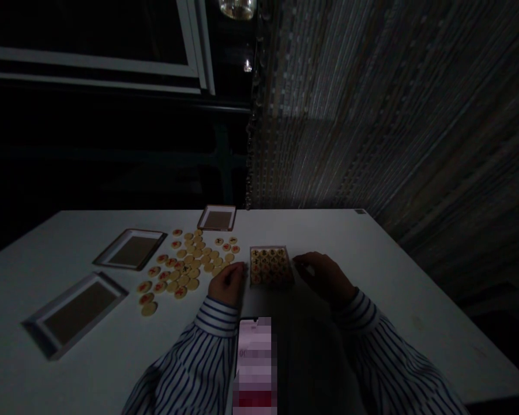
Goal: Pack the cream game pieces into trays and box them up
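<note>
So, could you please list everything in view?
table: one, white, foreground
box: one, greyish, centre
boxed pieces: about sixteen, pale, in the box
loose pieces: dozens, pale, some marked red, left of box
trays: three, brownish inside, table's left and back
phone: one, pinkish, bottom centre
window frame: one, white, upper left
curtain: one, greyish, upper right
glassy object: one, yellowish, top centre
sleeves: two, striped blue-white, bottom
left hand: one, shadowed, left of box
right hand: one, shadowed, right of box
</note>
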`<state>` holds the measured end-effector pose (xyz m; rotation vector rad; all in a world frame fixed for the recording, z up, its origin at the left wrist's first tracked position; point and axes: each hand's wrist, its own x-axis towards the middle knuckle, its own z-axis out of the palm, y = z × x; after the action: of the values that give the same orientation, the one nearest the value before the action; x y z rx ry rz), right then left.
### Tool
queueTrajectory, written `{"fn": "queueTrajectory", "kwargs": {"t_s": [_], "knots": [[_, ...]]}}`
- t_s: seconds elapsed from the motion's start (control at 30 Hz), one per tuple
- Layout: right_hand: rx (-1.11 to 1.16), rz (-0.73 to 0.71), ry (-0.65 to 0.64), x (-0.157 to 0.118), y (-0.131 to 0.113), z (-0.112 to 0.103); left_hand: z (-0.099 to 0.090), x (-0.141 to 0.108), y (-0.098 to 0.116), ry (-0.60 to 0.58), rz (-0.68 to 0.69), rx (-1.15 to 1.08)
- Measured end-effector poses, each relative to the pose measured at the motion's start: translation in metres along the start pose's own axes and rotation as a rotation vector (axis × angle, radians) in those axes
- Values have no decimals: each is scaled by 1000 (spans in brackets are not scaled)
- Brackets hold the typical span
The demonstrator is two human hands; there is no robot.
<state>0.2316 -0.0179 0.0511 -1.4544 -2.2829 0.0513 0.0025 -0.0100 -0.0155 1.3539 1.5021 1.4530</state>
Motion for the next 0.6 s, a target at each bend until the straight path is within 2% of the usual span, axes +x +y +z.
{"fn": "queueTrajectory", "kwargs": {"t_s": [0.23, 0.47, 0.6], "knots": [[163, 13, 297, -9, 20, 35, -1, 0, -5, -8, 8, 7], [201, 42, 334, -10, 28, 41, 0, -1, -3, 41, 19, -35], [209, 50, 334, -9, 26, 36, -11, 2, 6, 85, 2, -88]]}}
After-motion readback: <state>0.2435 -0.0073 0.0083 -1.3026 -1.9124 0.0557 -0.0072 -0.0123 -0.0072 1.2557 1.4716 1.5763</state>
